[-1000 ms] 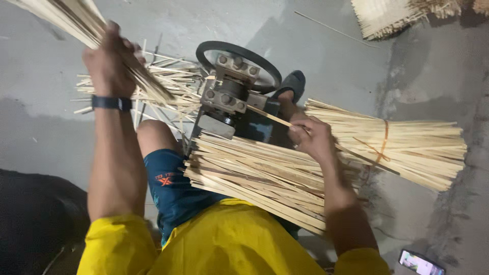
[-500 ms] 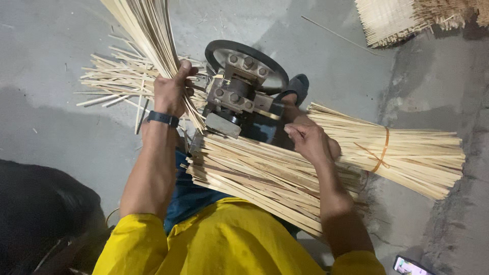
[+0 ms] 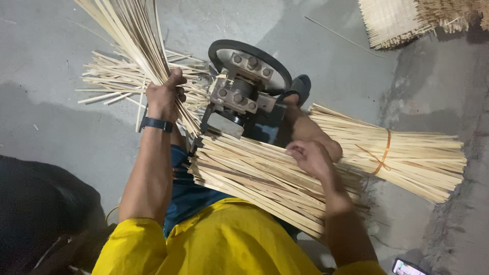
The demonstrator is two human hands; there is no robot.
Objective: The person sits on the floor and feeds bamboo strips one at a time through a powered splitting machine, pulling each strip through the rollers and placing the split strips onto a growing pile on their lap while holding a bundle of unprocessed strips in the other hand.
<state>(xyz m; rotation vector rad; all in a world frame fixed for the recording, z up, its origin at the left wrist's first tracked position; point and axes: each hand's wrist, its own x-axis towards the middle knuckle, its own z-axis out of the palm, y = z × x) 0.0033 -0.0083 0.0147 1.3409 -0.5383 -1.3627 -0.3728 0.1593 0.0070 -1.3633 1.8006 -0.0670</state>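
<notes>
Since the earlier frame, the left hand [image 3: 164, 97] has lowered slightly and drawn its fan of bamboo strips [image 3: 127, 35] nearer the small metal splitting machine [image 3: 243, 97], while the right hand [image 3: 310, 158] has slid a little along the lap pile. Left fingers [image 3: 175, 81] are closed tight around the gathered strips, which rise up and out past the top edge, so their upper ends are cut off. Right fingers are curled down onto the stack of split bamboo strips [image 3: 254, 178] that lies across the person's lap, pressing on it; whether they pinch a single strip cannot be told. A dark wristwatch [image 3: 157, 124] sits on the left wrist. Everything rests on a grey concrete floor [image 3: 66, 132], stained darker in patches and rougher toward the right. Behind the machine lies a loose heap of strips [image 3: 117, 81] on the floor; to the right lies a tied bundle [image 3: 407, 153] bound with an orange band [image 3: 383, 153], touching the person's lower leg. Another pile of sticks [image 3: 402, 20] is cropped at the upper right corner. The machine's black wheel [image 3: 254, 53] is partly hidden by its bolted head, and its base is lost behind the lap pile. A dark mass [image 3: 35, 214] at lower left is too shadowed to identify, and a small phone screen [image 3: 407, 267] is cut by the bottom edge.
</notes>
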